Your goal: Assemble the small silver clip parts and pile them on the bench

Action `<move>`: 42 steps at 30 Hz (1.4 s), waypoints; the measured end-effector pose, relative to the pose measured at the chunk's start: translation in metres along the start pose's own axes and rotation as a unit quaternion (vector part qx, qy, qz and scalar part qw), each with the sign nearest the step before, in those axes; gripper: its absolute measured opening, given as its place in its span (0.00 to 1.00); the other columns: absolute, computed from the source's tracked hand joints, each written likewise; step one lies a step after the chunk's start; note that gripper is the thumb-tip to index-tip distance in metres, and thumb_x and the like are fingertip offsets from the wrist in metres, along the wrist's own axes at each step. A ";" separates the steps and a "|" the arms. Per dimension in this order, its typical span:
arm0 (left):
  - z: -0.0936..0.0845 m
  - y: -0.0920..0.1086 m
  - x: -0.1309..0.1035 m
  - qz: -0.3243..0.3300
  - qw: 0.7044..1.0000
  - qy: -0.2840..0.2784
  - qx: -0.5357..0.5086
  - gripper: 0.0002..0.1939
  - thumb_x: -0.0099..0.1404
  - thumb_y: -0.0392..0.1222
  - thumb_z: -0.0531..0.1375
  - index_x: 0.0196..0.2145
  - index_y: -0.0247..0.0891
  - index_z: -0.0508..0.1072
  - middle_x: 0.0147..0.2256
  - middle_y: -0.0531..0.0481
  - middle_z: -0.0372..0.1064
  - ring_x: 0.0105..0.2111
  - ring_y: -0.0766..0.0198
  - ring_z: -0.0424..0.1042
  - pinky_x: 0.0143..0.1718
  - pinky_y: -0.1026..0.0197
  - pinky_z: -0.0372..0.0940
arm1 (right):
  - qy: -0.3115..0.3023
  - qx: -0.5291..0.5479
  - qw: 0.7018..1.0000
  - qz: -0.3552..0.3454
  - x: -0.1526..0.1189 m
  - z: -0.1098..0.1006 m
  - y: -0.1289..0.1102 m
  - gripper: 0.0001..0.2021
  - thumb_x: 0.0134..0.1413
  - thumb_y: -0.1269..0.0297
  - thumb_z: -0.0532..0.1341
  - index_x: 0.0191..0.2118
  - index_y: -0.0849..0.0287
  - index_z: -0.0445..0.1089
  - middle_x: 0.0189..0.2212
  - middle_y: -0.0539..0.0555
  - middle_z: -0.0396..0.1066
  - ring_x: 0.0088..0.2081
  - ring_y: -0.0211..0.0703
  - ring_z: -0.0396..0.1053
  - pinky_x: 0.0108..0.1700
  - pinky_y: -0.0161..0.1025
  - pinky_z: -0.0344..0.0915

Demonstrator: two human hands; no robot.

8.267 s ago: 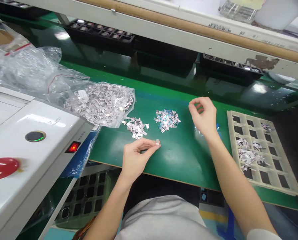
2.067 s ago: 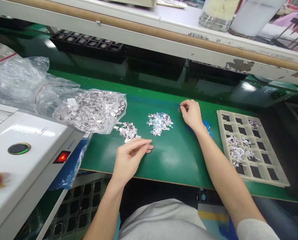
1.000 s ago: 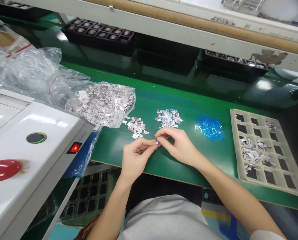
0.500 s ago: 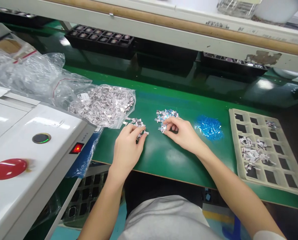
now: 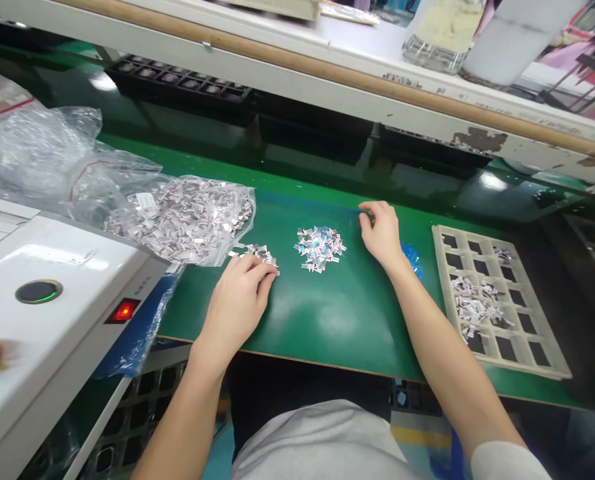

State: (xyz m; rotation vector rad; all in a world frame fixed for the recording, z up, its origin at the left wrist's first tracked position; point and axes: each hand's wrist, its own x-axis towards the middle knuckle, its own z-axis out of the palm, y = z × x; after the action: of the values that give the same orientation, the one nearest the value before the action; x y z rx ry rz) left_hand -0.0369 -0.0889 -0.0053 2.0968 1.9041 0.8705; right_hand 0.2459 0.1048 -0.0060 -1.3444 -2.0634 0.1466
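My left hand [image 5: 237, 297] is closed in a pinch at the near edge of a small heap of silver pieces [image 5: 257, 252], and a small silver piece [image 5: 276, 271] shows at its fingertips. My right hand [image 5: 381, 230] hovers over the table with fingers curved and the thumb apart from the index finger; nothing shows between them. Between the hands lies a loose pile of small silver-and-blue pieces [image 5: 320, 249]. Right behind my right wrist is a heap of blue film strips [image 5: 413, 260], partly hidden by the arm.
A clear plastic bag [image 5: 192, 217] full of silver pieces lies at left, beside a white machine [image 5: 77, 300] with a lit red switch. On the right stands a cream compartment tray [image 5: 527, 357] holding pieces in some cells. A shelf edge [image 5: 297, 47] runs across the back.
My right hand has left the middle pile and moved right and away from me, towards the blue strips. My left hand stays by the small heap. The whole view has shifted slightly.
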 end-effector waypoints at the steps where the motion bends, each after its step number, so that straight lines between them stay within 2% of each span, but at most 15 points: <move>1: 0.000 -0.001 0.001 0.000 1.000 -0.005 -0.007 0.12 0.78 0.39 0.54 0.43 0.41 0.78 0.43 0.44 0.74 0.47 0.50 0.72 0.48 0.49 0.68 | -0.008 -0.018 1.000 0.001 0.003 0.002 0.009 0.15 0.67 0.68 0.56 0.51 0.59 0.77 0.48 0.64 0.75 0.51 0.62 0.69 0.58 0.59 0.68; 4: -0.001 -0.003 0.003 -0.007 1.000 -0.018 -0.024 0.11 0.76 0.37 0.54 0.43 0.41 0.77 0.44 0.44 0.75 0.47 0.50 0.73 0.48 0.49 0.68 | -0.040 -0.054 0.998 -0.010 0.007 0.007 0.024 0.19 0.68 0.66 0.54 0.57 0.60 0.76 0.49 0.66 0.74 0.53 0.64 0.67 0.62 0.63 0.64; 7: 0.000 -0.003 0.004 -0.013 1.000 -0.017 -0.017 0.10 0.75 0.36 0.55 0.44 0.40 0.77 0.43 0.44 0.75 0.47 0.49 0.73 0.48 0.49 0.68 | -0.059 -0.066 0.996 -0.015 0.006 0.008 0.027 0.21 0.69 0.66 0.53 0.59 0.60 0.76 0.50 0.66 0.72 0.53 0.65 0.66 0.62 0.64 0.62; 15: -0.006 -0.001 0.004 -0.014 1.000 -0.004 -0.016 0.06 0.73 0.36 0.58 0.39 0.41 0.76 0.40 0.45 0.76 0.44 0.50 0.73 0.46 0.49 0.69 | -0.057 -0.038 0.998 0.016 0.008 0.003 0.021 0.14 0.64 0.68 0.57 0.50 0.58 0.77 0.48 0.65 0.73 0.49 0.62 0.68 0.58 0.60 0.66; 19: 0.001 0.012 -0.005 -0.041 0.991 0.048 -0.115 0.06 0.72 0.36 0.61 0.39 0.42 0.79 0.39 0.49 0.80 0.39 0.57 0.77 0.43 0.54 0.71 | -0.030 -0.019 0.999 0.018 0.008 0.002 0.018 0.06 0.63 0.68 0.58 0.40 0.55 0.74 0.43 0.61 0.75 0.44 0.58 0.71 0.53 0.56 0.69; 21: 0.009 0.022 -0.012 -0.083 0.970 0.082 -0.212 0.04 0.71 0.38 0.64 0.40 0.43 0.80 0.37 0.51 0.81 0.35 0.60 0.78 0.40 0.57 0.72 | -0.014 -0.013 1.000 0.015 0.007 -0.001 0.013 0.06 0.64 0.67 0.57 0.38 0.54 0.72 0.41 0.60 0.75 0.42 0.56 0.71 0.50 0.54 0.69; 24: 0.022 0.038 -0.023 -0.150 0.922 0.101 -0.343 0.03 0.68 0.42 0.69 0.39 0.42 0.82 0.34 0.52 0.82 0.33 0.60 0.81 0.37 0.59 0.75 | 0.007 0.011 1.000 0.005 0.001 -0.008 -0.006 0.06 0.65 0.66 0.57 0.38 0.53 0.71 0.40 0.59 0.75 0.41 0.55 0.72 0.47 0.51 0.70; 26: 0.026 0.045 -0.028 -0.174 0.900 0.105 -0.385 0.04 0.66 0.42 0.71 0.38 0.42 0.82 0.34 0.52 0.83 0.33 0.59 0.83 0.38 0.59 0.77 | -0.002 0.066 0.998 -0.003 -0.010 -0.017 -0.030 0.05 0.65 0.66 0.58 0.37 0.54 0.71 0.39 0.57 0.76 0.41 0.53 0.73 0.47 0.50 0.71; 28: 0.026 0.048 -0.030 -0.186 0.889 0.106 -0.405 0.03 0.65 0.41 0.72 0.36 0.42 0.82 0.34 0.51 0.83 0.33 0.59 0.84 0.38 0.59 0.78 | -0.058 0.166 0.984 -0.001 -0.025 -0.027 -0.061 0.05 0.67 0.65 0.60 0.38 0.54 0.72 0.38 0.55 0.77 0.40 0.50 0.75 0.45 0.48 0.71; 30: 0.025 0.048 -0.031 -0.195 0.880 0.106 -0.419 0.05 0.65 0.42 0.72 0.36 0.41 0.81 0.32 0.51 0.83 0.33 0.58 0.84 0.37 0.60 0.79 | -0.152 0.253 0.955 -0.007 -0.043 -0.037 -0.091 0.04 0.68 0.65 0.61 0.40 0.54 0.73 0.40 0.53 0.79 0.42 0.48 0.76 0.46 0.45 0.72; 33: 0.025 0.045 -0.033 -0.205 0.874 0.104 -0.427 0.09 0.64 0.43 0.73 0.35 0.41 0.78 0.31 0.52 0.83 0.32 0.58 0.85 0.36 0.60 0.79 | -0.250 0.308 0.918 -0.029 -0.063 -0.044 -0.124 0.05 0.69 0.67 0.61 0.40 0.54 0.75 0.39 0.51 0.80 0.42 0.45 0.76 0.47 0.43 0.72; 37: 0.027 0.042 -0.035 -0.202 0.881 0.100 -0.417 0.09 0.65 0.45 0.73 0.36 0.41 0.77 0.32 0.52 0.83 0.32 0.58 0.85 0.36 0.61 0.78 | -0.296 0.332 0.895 -0.031 -0.072 -0.041 -0.135 0.06 0.68 0.69 0.61 0.40 0.54 0.75 0.37 0.50 0.80 0.39 0.43 0.75 0.46 0.42 0.71; 42: 0.026 0.043 -0.035 -0.199 0.885 0.096 -0.409 0.09 0.64 0.45 0.73 0.36 0.41 0.77 0.32 0.52 0.82 0.32 0.58 0.85 0.37 0.62 0.78 | -0.277 0.335 0.900 -0.023 -0.073 -0.035 -0.132 0.05 0.67 0.69 0.62 0.39 0.54 0.75 0.37 0.50 0.80 0.39 0.43 0.75 0.45 0.42 0.71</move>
State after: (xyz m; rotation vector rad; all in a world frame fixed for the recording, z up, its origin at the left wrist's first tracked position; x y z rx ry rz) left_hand 0.0130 -0.1225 -0.0155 1.1115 1.5323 1.4691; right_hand 0.1826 -0.0268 0.0437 -0.8667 -2.1613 1.2223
